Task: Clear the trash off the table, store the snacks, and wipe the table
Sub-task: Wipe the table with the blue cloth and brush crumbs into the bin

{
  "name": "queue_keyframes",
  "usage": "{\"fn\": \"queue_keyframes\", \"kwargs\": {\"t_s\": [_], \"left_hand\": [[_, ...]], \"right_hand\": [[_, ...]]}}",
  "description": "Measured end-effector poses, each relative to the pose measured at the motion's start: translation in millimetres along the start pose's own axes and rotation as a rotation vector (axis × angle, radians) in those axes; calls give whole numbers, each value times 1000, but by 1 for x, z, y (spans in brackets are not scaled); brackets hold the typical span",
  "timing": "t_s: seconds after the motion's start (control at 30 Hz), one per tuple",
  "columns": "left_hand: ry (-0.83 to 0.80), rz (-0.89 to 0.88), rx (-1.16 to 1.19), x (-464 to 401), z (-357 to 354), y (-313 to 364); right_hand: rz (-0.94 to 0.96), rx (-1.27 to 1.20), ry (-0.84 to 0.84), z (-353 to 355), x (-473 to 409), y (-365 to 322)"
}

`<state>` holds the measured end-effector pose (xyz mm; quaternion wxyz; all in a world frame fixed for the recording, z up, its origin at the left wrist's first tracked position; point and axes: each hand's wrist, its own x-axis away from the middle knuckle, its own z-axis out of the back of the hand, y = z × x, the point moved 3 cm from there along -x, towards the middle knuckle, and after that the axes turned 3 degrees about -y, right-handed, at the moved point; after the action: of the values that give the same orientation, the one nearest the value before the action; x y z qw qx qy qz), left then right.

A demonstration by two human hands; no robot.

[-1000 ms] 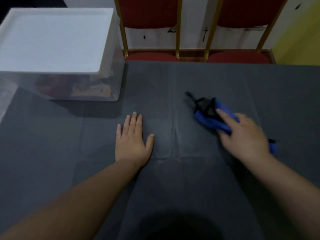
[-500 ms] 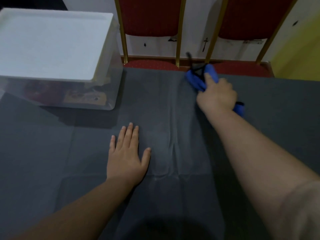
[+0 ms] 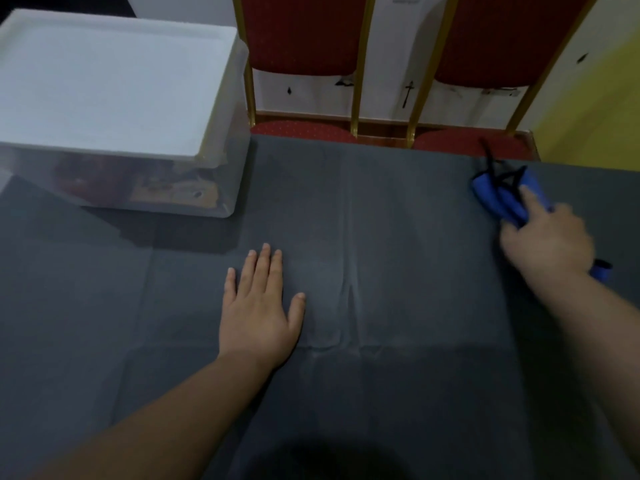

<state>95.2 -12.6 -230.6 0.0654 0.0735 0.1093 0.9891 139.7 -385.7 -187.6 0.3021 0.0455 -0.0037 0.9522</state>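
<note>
wiping is the step in hand, by my reading: no trash or loose snacks show on the tabletop (image 3: pixel 398 237), and the lidded bin (image 3: pixel 114 98) at the far left corner seems to hold packets behind its cloudy wall, so clearing and storing look done.

the right hand (image 3: pixel 547 240) presses a blue cloth (image 3: pixel 502 195) onto the tabletop near the far right corner, just short of the far edge. its grip is curled over the cloth, forefinger stretched along the top and the other fingers wrapped round the bundle; a bit of blue pokes out behind the wrist. the hand is blurred, so i cannot tell how tightly it holds.

the left hand (image 3: pixel 259 306) lies flat on the tabletop near the middle, fingers straight and close together, holding nothing; i judge it is pinning the dark cover so it does not drag.

the cloth is bunched into a longish wad. its long axis runs from the wrist toward the far left, and its far end, with a black cord or trim sticking up, points at the chairs (image 3: pixel 485 39) beyond the tabletop.

next, i'd expect a stroke across ground not yet covered, likely the near right side. that calls for steady downward pressure, keeping the cloth inside the edge, and keeping the cord from snagging the creased cover.
</note>
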Motion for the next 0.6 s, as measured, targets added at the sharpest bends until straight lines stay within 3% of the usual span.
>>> {"fn": "queue_keyframes", "kwargs": {"t_s": [0.17,0.4,0.5,0.6], "left_hand": [[10,11,0,1,-1,-1],[-19,26,-20,0,-1,-1],[13,47,43,3,0,-3],[60,44,117,6,2,-3]], "right_hand": [[-33,-31,-45,0,-40,-67],[534,26,-21,-5,45,-215],[750,16,-27,-12,107,-222],[858,-15,-3,-17,148,-181]]}}
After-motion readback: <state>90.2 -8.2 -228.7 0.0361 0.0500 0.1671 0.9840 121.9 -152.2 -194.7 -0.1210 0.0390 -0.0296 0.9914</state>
